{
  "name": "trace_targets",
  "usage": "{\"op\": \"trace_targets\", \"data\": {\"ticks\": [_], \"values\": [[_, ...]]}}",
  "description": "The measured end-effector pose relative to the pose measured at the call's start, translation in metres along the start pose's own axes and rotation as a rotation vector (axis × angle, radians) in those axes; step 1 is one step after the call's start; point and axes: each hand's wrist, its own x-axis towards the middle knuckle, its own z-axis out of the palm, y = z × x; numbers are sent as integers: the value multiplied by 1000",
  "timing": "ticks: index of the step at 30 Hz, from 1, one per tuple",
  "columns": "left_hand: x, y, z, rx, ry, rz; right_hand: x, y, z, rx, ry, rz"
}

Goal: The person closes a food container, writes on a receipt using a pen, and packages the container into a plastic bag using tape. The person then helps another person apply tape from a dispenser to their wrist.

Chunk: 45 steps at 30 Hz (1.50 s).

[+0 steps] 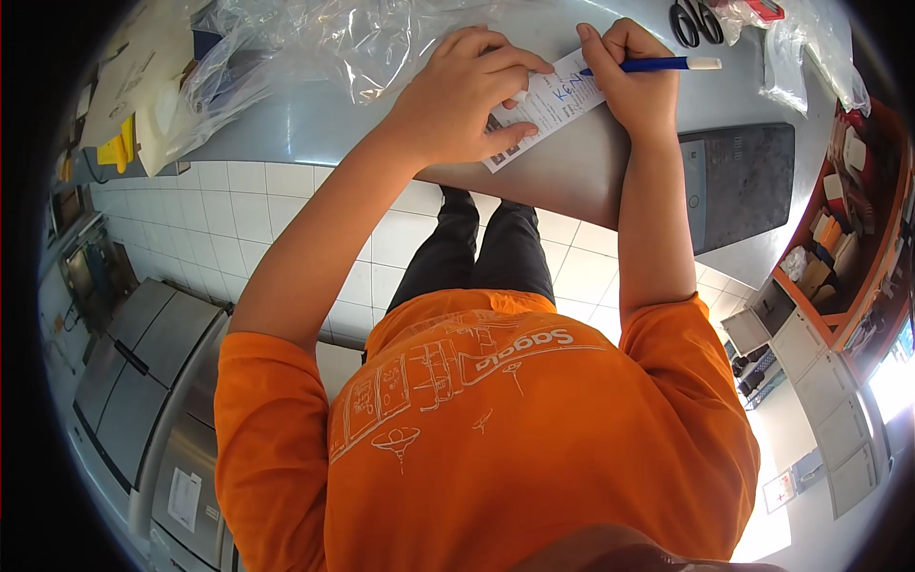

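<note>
A white printed paper slip [568, 103] lies slantwise on the metal table, with blue handwritten letters near its upper right. My left hand [474, 93] rests on the slip's left side, its index finger and thumb apart and pressing the paper. A small whitish bit [519, 96] shows among its bent fingers; I cannot make out what it is. Closed round a blue pen [658, 65] with a white end, my right hand [637, 84] is over the slip's right end. The pen's tip points left, close to the writing; whether it touches the paper is unclear.
Clear plastic bags [329, 43] cover the table's far left, beside brown cardboard [133, 57] and a yellow object [116, 148]. Black-handled scissors [696, 23] and more plastic [786, 62] lie far right. A dark flat device [739, 181] sits right of my forearm.
</note>
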Motion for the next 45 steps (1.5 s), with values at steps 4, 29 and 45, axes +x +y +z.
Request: {"op": "trace_targets", "data": {"ticks": [4,29,45], "values": [[2,3,-1,-10,3,5,2,5,-2,-67,8,-63],[2,2,2,-16,22,7,1,3,-1,-131,3,-107],[1,1,1,-3,7,13,3,13,-7,-77,123,-56]]}}
